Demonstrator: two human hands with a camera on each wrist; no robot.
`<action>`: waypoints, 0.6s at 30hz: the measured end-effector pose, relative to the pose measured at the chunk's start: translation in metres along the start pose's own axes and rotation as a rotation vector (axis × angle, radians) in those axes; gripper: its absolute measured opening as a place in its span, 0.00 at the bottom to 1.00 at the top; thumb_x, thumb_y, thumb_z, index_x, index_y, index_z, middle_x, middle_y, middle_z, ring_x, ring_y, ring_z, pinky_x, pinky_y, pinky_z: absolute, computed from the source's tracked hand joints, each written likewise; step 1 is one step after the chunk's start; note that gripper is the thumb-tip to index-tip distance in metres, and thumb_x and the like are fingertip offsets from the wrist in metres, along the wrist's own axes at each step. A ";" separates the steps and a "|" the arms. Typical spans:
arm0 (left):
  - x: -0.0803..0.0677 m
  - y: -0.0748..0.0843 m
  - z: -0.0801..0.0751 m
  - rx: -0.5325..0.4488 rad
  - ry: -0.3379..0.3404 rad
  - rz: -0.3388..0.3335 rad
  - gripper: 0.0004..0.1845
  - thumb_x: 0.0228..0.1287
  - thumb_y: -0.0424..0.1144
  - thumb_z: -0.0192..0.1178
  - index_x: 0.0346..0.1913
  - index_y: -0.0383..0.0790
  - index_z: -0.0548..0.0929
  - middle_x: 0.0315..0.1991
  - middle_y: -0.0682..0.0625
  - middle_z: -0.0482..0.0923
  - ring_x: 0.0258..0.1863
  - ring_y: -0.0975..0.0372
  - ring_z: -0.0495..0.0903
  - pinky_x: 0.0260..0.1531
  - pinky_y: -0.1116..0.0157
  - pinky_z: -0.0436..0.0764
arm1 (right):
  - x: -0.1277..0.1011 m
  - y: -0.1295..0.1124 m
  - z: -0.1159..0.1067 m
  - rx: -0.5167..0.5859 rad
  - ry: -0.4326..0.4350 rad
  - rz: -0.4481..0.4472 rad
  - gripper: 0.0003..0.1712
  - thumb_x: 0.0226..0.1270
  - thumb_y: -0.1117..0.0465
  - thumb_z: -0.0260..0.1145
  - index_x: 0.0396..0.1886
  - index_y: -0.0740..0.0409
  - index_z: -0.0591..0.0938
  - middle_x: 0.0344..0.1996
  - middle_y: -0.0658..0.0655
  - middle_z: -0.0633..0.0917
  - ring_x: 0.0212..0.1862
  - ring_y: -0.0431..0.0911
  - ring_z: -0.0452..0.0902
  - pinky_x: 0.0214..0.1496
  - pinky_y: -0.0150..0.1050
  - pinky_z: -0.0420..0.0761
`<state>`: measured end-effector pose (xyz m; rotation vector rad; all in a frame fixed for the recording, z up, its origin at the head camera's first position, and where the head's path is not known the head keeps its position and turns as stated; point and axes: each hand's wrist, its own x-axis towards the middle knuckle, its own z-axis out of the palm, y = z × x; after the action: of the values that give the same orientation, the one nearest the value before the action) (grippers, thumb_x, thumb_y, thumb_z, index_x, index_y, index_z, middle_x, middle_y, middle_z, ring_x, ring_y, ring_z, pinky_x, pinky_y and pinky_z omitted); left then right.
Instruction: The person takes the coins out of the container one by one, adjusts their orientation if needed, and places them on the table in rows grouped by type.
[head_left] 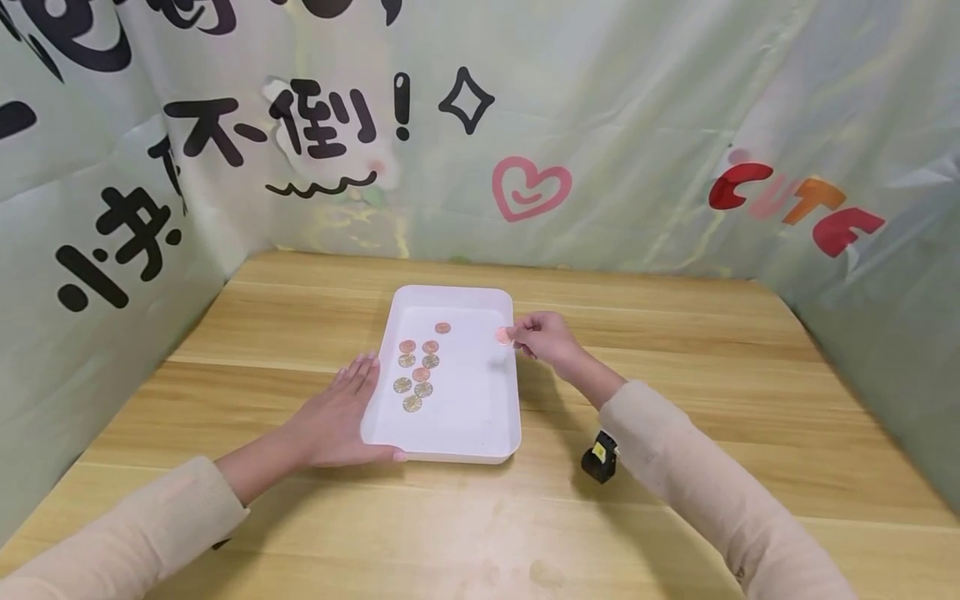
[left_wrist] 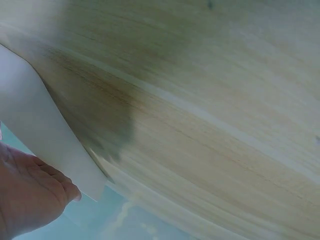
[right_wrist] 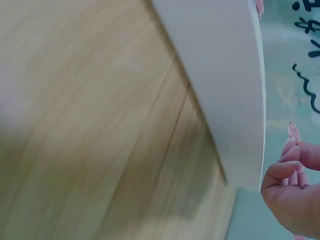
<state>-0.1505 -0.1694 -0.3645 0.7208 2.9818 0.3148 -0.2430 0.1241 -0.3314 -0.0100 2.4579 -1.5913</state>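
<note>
A white shallow tray (head_left: pixel 465 433) lies on the wooden table. On its left half, several copper-coloured coins (head_left: pixel 422 375) and gold-coloured coins (head_left: pixel 412 404) lie flat, spaced apart. My left hand (head_left: pixel 337 417) rests against the tray's left side with straight fingers, its thumb along the near edge; in the left wrist view the palm (left_wrist: pixel 32 195) shows beside the tray wall. Over the tray's right rim, my right hand (head_left: pixel 546 337) pinches a copper-coloured coin (head_left: pixel 502 335) between thumb and fingers. The right wrist view shows that coin (right_wrist: pixel 294 131) tilted up above the fingertips.
The wooden table (head_left: pixel 750 400) extends to both sides of the tray. Printed cloth (head_left: pixel 637 125) with lettering and a pink heart stands behind and at the sides. A small black device (head_left: pixel 599 458) sits at the right wrist, under the sleeve.
</note>
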 end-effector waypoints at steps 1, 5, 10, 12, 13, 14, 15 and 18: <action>0.000 0.000 0.000 0.002 0.001 0.001 0.66 0.41 0.75 0.56 0.69 0.22 0.50 0.72 0.32 0.45 0.72 0.43 0.46 0.70 0.49 0.53 | -0.001 0.002 -0.004 0.001 0.002 -0.002 0.07 0.65 0.66 0.57 0.29 0.66 0.76 0.20 0.49 0.76 0.23 0.39 0.67 0.27 0.29 0.71; 0.001 -0.001 0.001 0.000 -0.003 -0.001 0.67 0.41 0.76 0.56 0.69 0.23 0.50 0.72 0.33 0.44 0.72 0.44 0.46 0.70 0.49 0.53 | -0.004 0.012 -0.016 -0.001 0.018 -0.002 0.07 0.65 0.67 0.56 0.29 0.67 0.75 0.20 0.49 0.76 0.23 0.38 0.67 0.26 0.29 0.71; 0.000 -0.001 0.000 -0.007 -0.008 -0.005 0.67 0.41 0.76 0.56 0.69 0.23 0.50 0.72 0.33 0.44 0.72 0.44 0.45 0.71 0.49 0.53 | -0.003 0.025 -0.027 -0.001 0.043 0.027 0.07 0.65 0.67 0.56 0.31 0.69 0.76 0.18 0.47 0.76 0.22 0.36 0.67 0.25 0.27 0.70; 0.000 -0.001 0.000 -0.008 -0.009 -0.008 0.67 0.41 0.76 0.56 0.69 0.23 0.49 0.72 0.33 0.44 0.72 0.44 0.45 0.71 0.49 0.53 | -0.001 0.031 -0.030 0.003 0.048 0.044 0.08 0.65 0.67 0.57 0.32 0.70 0.76 0.18 0.47 0.76 0.22 0.36 0.67 0.25 0.27 0.70; 0.000 0.000 0.000 -0.009 -0.010 -0.009 0.67 0.41 0.76 0.56 0.69 0.23 0.49 0.72 0.33 0.44 0.72 0.44 0.45 0.71 0.50 0.52 | 0.000 0.033 -0.031 0.004 0.051 0.051 0.08 0.66 0.67 0.56 0.32 0.70 0.76 0.18 0.47 0.76 0.22 0.36 0.67 0.25 0.26 0.70; 0.000 0.000 0.000 -0.010 -0.010 -0.008 0.67 0.41 0.76 0.56 0.69 0.23 0.49 0.72 0.33 0.44 0.72 0.44 0.45 0.71 0.50 0.53 | 0.001 0.036 -0.032 0.006 0.053 0.055 0.08 0.66 0.67 0.56 0.32 0.70 0.77 0.18 0.47 0.76 0.22 0.36 0.67 0.25 0.26 0.70; 0.000 -0.001 0.000 -0.009 -0.010 -0.007 0.67 0.41 0.76 0.56 0.69 0.23 0.49 0.72 0.33 0.44 0.72 0.44 0.45 0.71 0.49 0.53 | 0.001 0.038 -0.034 0.004 0.054 0.058 0.08 0.66 0.67 0.56 0.32 0.71 0.77 0.18 0.47 0.76 0.22 0.36 0.67 0.24 0.26 0.69; 0.000 -0.001 0.000 -0.010 -0.011 -0.004 0.67 0.41 0.76 0.56 0.69 0.22 0.50 0.72 0.33 0.44 0.72 0.44 0.46 0.70 0.49 0.53 | 0.003 0.044 -0.036 -0.008 0.064 0.067 0.08 0.65 0.68 0.57 0.29 0.70 0.76 0.17 0.48 0.76 0.21 0.37 0.66 0.22 0.27 0.67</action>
<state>-0.1511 -0.1701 -0.3644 0.7130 2.9692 0.3240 -0.2472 0.1745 -0.3579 0.1227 2.4848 -1.5779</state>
